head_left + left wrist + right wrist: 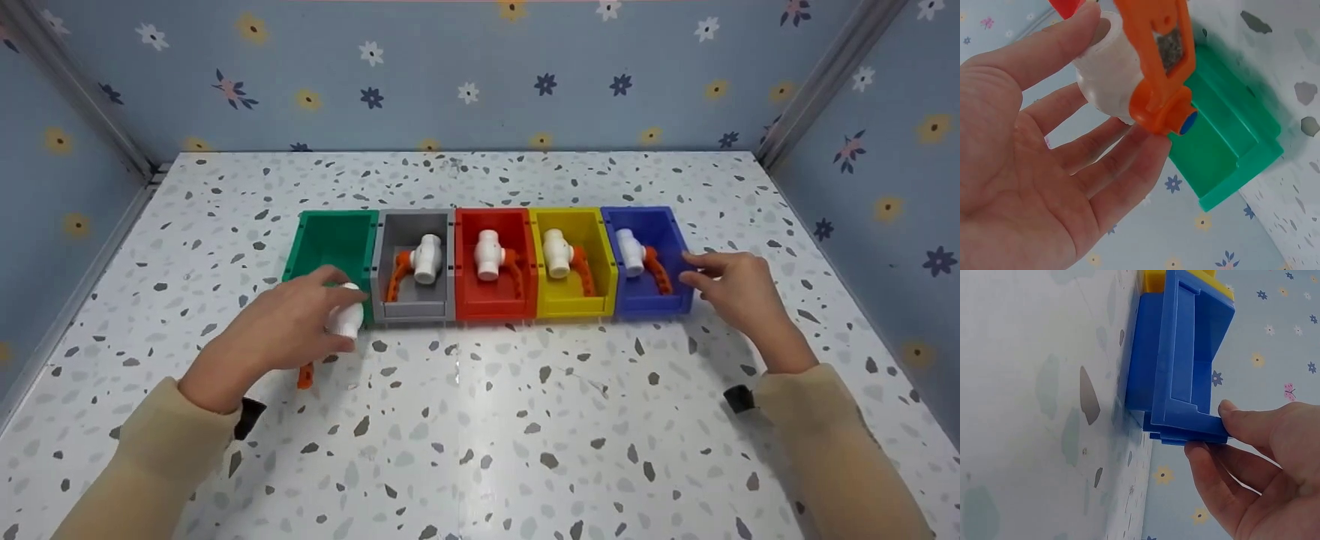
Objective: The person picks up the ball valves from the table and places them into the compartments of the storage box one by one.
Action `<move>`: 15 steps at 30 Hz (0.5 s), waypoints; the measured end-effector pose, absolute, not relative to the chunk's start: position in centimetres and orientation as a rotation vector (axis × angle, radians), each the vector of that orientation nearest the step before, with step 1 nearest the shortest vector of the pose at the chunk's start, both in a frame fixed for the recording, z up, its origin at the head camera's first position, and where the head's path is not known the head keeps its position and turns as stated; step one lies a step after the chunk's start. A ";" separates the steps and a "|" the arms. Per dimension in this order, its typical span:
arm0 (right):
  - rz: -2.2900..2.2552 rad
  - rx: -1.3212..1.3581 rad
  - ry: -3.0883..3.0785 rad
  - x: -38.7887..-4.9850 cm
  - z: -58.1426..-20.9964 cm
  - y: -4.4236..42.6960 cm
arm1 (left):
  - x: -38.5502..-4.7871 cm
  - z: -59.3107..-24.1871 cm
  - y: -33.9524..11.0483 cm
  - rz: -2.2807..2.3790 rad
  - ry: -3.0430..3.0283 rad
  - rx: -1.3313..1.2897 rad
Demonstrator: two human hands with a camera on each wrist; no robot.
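My left hand (pixel 289 319) holds a white ball valve (pixel 1109 73) with an orange handle (pixel 1165 50) between thumb and fingers, above the front of the green bin (pixel 330 232). In the left wrist view, the blue end of the handle's hub faces outward. My right hand (pixel 739 289) pinches the right side wall of the blue bin (pixel 1185 413) between thumb and fingers. Inside that bin lies a ball valve (pixel 630 253) with its orange handle pointing toward the front right.
Joined in a row beside the green bin stand a grey bin (pixel 412 309), a red bin (pixel 495 309) and a yellow bin (pixel 577 307), each with one white ball valve inside. Underneath is a speckled white table (pixel 480 420). Flowered panels (pixel 420 45) rise behind and at both sides.
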State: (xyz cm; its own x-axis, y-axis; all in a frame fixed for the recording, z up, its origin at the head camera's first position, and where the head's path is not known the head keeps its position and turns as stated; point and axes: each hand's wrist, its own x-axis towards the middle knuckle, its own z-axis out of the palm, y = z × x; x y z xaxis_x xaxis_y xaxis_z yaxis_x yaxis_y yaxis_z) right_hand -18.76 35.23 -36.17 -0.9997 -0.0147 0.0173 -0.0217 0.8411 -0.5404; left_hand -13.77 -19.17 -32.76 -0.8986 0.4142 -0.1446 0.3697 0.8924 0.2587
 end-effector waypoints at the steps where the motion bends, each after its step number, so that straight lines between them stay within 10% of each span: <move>1: 0.882 0.031 -3.003 -18.8 -36.2 35.2 | -14.0 -32.7 -19.3 0.341 2.860 0.584; 15: 0.897 0.000 -3.027 -18.8 -35.9 35.2 | -17.3 -31.6 -19.6 0.369 2.873 0.471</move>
